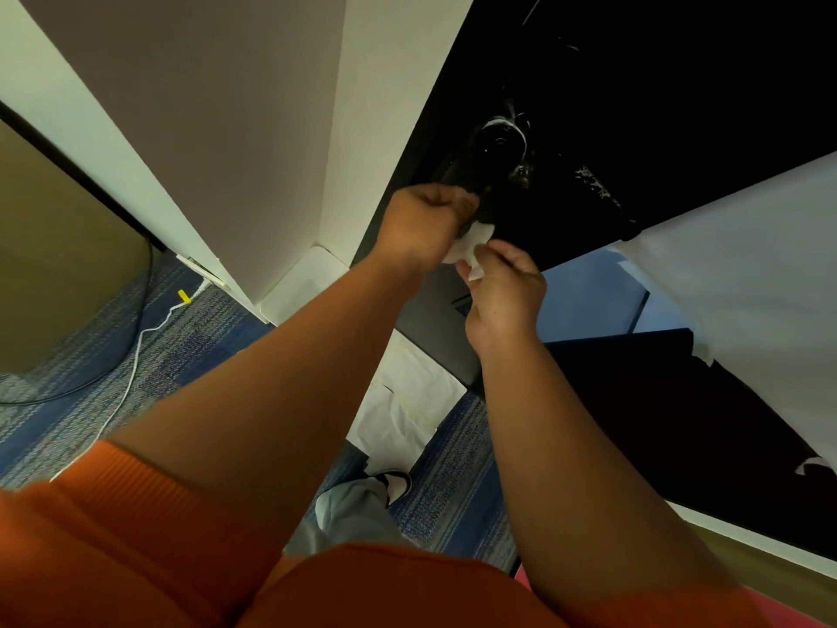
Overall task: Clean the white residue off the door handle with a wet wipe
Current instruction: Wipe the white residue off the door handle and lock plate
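Observation:
A black door fills the upper right, smeared with white residue around its round lock rose. The dark lever handle runs down-left from the rose and is partly hidden by my left hand, which is closed around its end. A crumpled white wet wipe sits just under the handle, pinched between both hands. My right hand grips the wipe's lower part from below.
A white wall corner and door frame stand left of the door. White paper is taped over the door's lower right. A white cable and a black cable cross the blue-grey carpet at left. My shoe is below.

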{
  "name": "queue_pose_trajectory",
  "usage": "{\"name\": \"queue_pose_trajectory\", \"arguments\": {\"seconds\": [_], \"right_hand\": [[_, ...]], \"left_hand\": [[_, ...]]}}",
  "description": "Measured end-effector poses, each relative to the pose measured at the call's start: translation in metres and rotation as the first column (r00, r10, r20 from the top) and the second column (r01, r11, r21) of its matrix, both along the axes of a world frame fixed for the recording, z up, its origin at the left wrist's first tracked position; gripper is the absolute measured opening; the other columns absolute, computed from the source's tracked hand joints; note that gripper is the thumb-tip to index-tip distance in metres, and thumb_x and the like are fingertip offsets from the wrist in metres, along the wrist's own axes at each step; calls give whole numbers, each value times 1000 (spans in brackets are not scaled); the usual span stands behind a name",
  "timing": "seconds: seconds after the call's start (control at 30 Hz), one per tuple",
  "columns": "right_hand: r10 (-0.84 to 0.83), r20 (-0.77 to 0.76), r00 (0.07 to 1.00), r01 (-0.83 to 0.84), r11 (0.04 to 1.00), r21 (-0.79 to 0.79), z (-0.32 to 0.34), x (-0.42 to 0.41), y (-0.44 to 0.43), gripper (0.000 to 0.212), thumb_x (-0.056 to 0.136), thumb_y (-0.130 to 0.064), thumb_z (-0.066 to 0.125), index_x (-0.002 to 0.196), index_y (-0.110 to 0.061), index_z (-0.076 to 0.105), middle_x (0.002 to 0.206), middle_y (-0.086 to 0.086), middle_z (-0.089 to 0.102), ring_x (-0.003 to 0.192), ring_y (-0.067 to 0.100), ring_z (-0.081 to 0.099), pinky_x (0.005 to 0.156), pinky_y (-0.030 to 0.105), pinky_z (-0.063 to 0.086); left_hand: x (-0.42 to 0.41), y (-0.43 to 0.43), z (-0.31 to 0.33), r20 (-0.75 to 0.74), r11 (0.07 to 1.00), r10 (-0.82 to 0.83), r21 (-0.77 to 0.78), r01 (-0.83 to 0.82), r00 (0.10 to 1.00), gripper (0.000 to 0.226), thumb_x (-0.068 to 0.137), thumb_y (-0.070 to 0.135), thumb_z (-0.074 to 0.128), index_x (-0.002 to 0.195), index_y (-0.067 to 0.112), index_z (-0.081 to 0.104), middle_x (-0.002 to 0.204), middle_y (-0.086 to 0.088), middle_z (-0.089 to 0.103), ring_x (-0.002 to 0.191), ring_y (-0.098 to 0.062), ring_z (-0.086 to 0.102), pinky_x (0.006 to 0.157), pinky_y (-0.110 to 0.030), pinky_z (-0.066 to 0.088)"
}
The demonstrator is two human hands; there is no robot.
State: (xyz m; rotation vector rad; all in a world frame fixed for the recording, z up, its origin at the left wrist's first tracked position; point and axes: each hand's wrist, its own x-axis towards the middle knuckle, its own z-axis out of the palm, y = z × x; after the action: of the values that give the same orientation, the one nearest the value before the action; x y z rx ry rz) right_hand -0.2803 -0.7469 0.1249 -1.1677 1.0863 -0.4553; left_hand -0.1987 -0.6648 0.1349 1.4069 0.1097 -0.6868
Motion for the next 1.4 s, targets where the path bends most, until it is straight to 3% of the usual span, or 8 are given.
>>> {"name": "queue_pose_trajectory", "arguments": {"seconds": [0.2,0.6,0.7,0.9,1.03,1.13,1.27,1.4], "right_hand": [[272,-110,956,-282,955,-90,18,16,1,20,93,-7,65,96,-22,77,105,4,77,100,22,74,82,38,62],[249,13,968,-247,950,190,48,51,-4,26,98,-41,60,109,-22,72,108,-5,77,100,17,61,88,34,49],[262,46,964,-265,932,247,47,53,-6,27,101,-38,56,113,-20,71,124,2,73,118,21,61,107,43,43],[197,134,971,-233,907,351,47,52,-6,36,100,-27,56,132,-12,63,136,11,65,128,27,60,101,37,46],[245,161,956,-285,903,321,52,53,-6,25,101,-31,56,113,-14,70,117,6,74,120,23,65,112,43,44],[258,124,958,-283,916,283,54,53,-11,22,101,-31,58,100,-14,72,99,0,75,112,22,67,113,47,43],[300,99,949,-316,901,296,49,51,-15,35,101,-34,56,124,-11,68,123,10,73,117,23,68,110,44,46],[300,117,947,-322,895,308,47,51,-16,38,100,-33,55,132,-13,64,126,10,71,118,24,67,106,41,50]], "left_hand": [[-9,3,-23,-51,995,86,48,-84,995,15,90,8,75,104,14,76,93,-4,78,82,-18,76,79,-36,64],[30,-19,24,36,954,281,-122,-275,959,6,90,11,74,90,10,80,77,-4,77,69,-15,71,69,-32,59],[35,-23,32,241,973,228,-12,-232,943,26,87,22,76,61,22,74,61,3,70,60,-14,68,65,-33,59],[33,-22,36,632,932,-58,312,-186,773,20,85,25,64,95,21,81,94,5,76,85,-10,71,77,-25,58],[33,-28,36,200,957,211,158,-245,957,26,89,27,73,69,11,73,66,-1,73,63,-17,70,62,-29,57],[27,-32,35,-197,950,308,22,-310,931,37,92,19,70,58,10,60,52,-3,61,52,-19,59,56,-31,46],[14,-39,39,-233,893,401,-118,-434,886,21,94,17,71,76,6,72,61,-3,66,57,-16,64,55,-27,53],[11,-42,34,225,909,411,-30,-415,884,8,92,18,73,89,14,79,82,7,76,75,-2,70,72,-14,56]]}}
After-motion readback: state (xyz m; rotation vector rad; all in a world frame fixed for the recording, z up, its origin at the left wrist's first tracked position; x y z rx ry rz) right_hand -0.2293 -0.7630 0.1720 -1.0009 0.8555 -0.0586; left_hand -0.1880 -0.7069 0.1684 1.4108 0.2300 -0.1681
